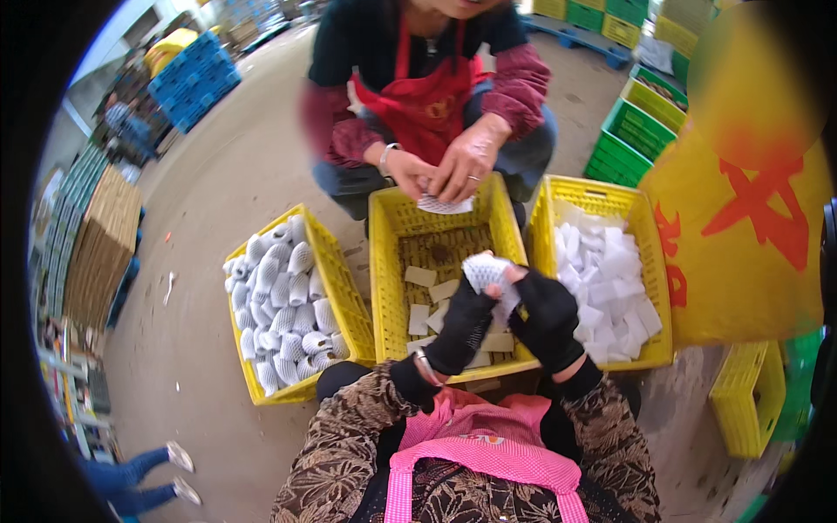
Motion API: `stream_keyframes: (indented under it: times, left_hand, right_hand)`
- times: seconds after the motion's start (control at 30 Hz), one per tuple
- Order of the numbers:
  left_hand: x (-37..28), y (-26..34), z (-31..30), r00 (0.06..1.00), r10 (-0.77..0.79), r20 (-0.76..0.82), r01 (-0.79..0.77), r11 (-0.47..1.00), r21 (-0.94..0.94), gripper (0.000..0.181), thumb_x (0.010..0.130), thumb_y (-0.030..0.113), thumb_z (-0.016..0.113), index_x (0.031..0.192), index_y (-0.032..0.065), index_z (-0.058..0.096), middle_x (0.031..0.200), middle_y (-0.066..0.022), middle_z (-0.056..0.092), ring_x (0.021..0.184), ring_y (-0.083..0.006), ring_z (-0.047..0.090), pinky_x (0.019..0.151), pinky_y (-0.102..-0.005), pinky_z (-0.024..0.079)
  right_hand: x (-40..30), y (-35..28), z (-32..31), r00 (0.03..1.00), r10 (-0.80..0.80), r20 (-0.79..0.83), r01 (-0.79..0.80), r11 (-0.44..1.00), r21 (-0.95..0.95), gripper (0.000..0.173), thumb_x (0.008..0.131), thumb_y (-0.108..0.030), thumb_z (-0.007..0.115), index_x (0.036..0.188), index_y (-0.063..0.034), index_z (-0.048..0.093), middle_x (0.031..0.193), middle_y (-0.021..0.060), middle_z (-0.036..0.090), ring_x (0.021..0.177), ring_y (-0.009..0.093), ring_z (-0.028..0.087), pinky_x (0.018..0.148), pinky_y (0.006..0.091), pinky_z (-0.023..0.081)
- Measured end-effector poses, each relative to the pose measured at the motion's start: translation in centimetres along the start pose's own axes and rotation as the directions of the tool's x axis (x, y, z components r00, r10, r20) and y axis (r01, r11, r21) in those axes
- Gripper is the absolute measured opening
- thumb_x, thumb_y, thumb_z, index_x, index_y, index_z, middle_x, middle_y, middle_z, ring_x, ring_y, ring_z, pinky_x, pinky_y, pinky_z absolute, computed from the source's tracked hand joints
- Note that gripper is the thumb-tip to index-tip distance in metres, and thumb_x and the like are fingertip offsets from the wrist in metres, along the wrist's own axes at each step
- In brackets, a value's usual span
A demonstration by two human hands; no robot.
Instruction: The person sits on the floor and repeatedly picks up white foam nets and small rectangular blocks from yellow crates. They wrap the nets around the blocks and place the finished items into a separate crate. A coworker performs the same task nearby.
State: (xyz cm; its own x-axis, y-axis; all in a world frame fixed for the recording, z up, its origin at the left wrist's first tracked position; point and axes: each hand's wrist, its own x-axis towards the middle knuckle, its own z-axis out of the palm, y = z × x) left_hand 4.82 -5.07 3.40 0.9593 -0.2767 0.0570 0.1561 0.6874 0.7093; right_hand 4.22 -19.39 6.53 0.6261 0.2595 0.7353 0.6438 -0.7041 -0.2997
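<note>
A white foam net sleeve (485, 269) is held up over the middle yellow crate (381, 274). My left hand (469, 315), in a black fingerless glove, grips it from the left. On the other side, my gloved right hand (544, 315) pinches its lower edge, along with what looks like a thin white piece partly hidden by the fingers. Several flat pale rectangular pieces (419, 319) lie on the slatted bottom of the middle crate. Opposite me, a co-worker's hands (451, 167) hold another foam net sleeve (446, 204) above that crate's far end.
To the left stands a yellow crate (353, 314) full of foam net sleeves (284, 307). White foam sheets (605, 287) fill the right crate (662, 307). A large yellow sack (739, 287) rises beyond it. Stacked cardboard (98, 255) and a passer-by's legs (140, 474) are at left.
</note>
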Motion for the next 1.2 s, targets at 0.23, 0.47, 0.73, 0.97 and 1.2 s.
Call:
stream_keyframes:
  times: [0.23,0.47,0.73,0.97,1.2]
  left_hand:
    - [2.3,0.3,-3.7,0.981,-0.137,-0.138,0.127,0.989,-0.082,0.026,0.081,0.02,0.065,0.101,0.0062,0.057,0.083,-0.0025,0.059,0.072,-0.013,0.059,0.064,-0.0258,0.049]
    - [2.3,7.0,-4.7,0.937,0.322,-0.135,-0.227,0.856,0.465,0.033,0.073,0.015,0.067,0.101,0.003,0.055,0.079,-0.0024,0.057,0.07,-0.0109,0.054,0.064,-0.0256,0.045]
    - [-6.4,16.1,-13.6,0.843,0.491,-0.22,-0.069,0.504,0.861,0.056,0.068,0.022,0.078,0.117,0.0102,0.053,0.092,-0.0042,0.061,0.084,-0.0139,0.057,0.076,-0.0277,0.047]
    - [-19.6,21.3,-29.8,0.431,0.744,-0.51,0.671,0.113,0.733,0.072,0.067,0.033,0.074,0.125,-0.001,0.047,0.123,-0.0222,0.051,0.116,-0.0331,0.049,0.098,-0.0384,0.039]
    - [-23.6,21.9,-30.6,0.37,0.436,-0.82,-0.174,0.9,0.4,0.015,0.082,0.021,0.061,0.086,0.0072,0.062,0.077,-0.0054,0.062,0.066,-0.0178,0.062,0.06,-0.0293,0.05]
  right_hand:
    - [-2.3,-2.4,1.7,0.962,0.045,0.271,-0.049,0.999,0.009,0.069,0.06,-0.008,0.072,0.124,-0.0041,0.048,0.121,0.0224,0.05,0.107,0.038,0.051,0.089,0.0443,0.042]
    - [-2.7,-1.2,0.7,0.95,0.106,0.295,-0.098,0.994,-0.042,0.057,0.069,-0.008,0.07,0.122,-0.0004,0.049,0.114,0.019,0.057,0.104,0.035,0.055,0.088,0.0397,0.044]
    - [-4.1,-1.4,-0.2,0.856,0.113,0.505,-0.11,0.993,-0.035,0.046,0.072,-0.012,0.07,0.114,-0.0033,0.054,0.11,0.0149,0.06,0.1,0.032,0.057,0.086,0.0378,0.045]
    - [-4.1,-2.2,-0.4,0.808,0.128,0.576,-0.128,0.991,-0.041,0.043,0.072,-0.01,0.07,0.112,-0.0032,0.055,0.108,0.0151,0.06,0.099,0.032,0.058,0.084,0.0374,0.046]
    - [-4.4,-1.1,0.0,0.795,0.161,0.584,-0.156,0.986,-0.059,0.04,0.072,-0.011,0.069,0.109,-0.0043,0.057,0.105,0.0142,0.062,0.096,0.032,0.059,0.081,0.0369,0.047]
